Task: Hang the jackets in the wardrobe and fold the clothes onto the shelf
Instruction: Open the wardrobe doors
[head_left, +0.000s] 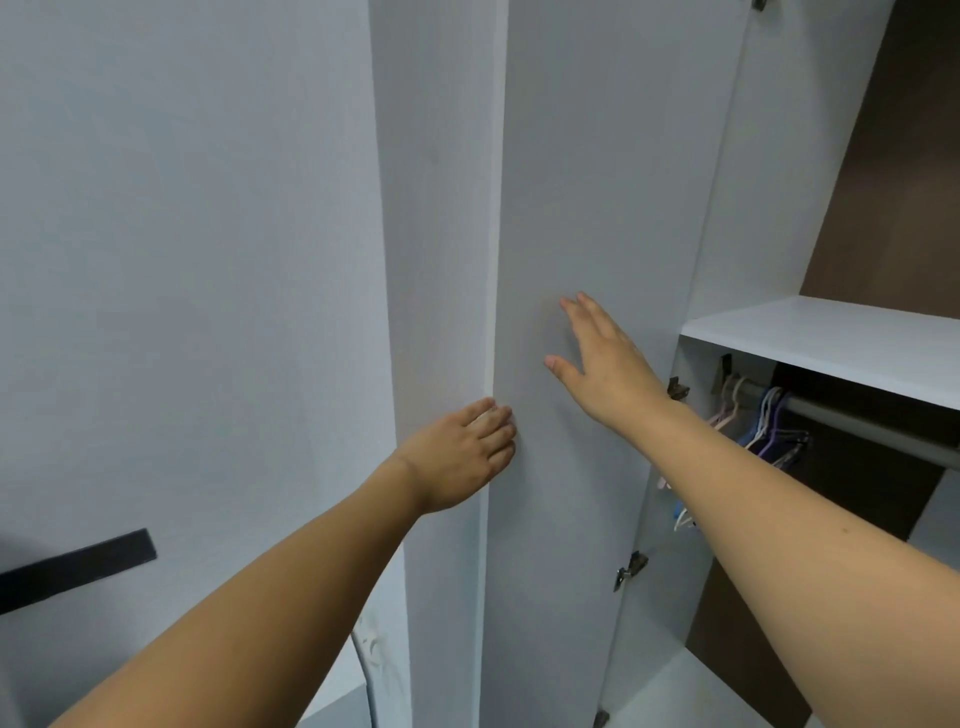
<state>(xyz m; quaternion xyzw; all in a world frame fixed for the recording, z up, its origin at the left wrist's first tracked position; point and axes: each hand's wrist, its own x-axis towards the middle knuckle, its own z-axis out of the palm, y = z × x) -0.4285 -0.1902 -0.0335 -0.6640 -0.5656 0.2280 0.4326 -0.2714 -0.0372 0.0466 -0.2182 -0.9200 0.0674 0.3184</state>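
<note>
A tall white wardrobe door (597, 182) stands swung open, filling the middle of the view. My left hand (460, 457) grips its free vertical edge, fingers curled round it. Flat against the door's inner face lies my right hand (602, 358), fingers straight and spread. To the right, inside the wardrobe, a white shelf (831, 338) runs above a metal rail (872, 423) carrying several empty plastic hangers (769, 426) in white, pink, purple and blue. No jackets or clothes are in view.
A white wall (182, 260) fills the left side, with a dark strip (78, 569) low on it. Metal hinges (629, 569) sit on the door's right edge. The wardrobe back is dark brown (883, 208).
</note>
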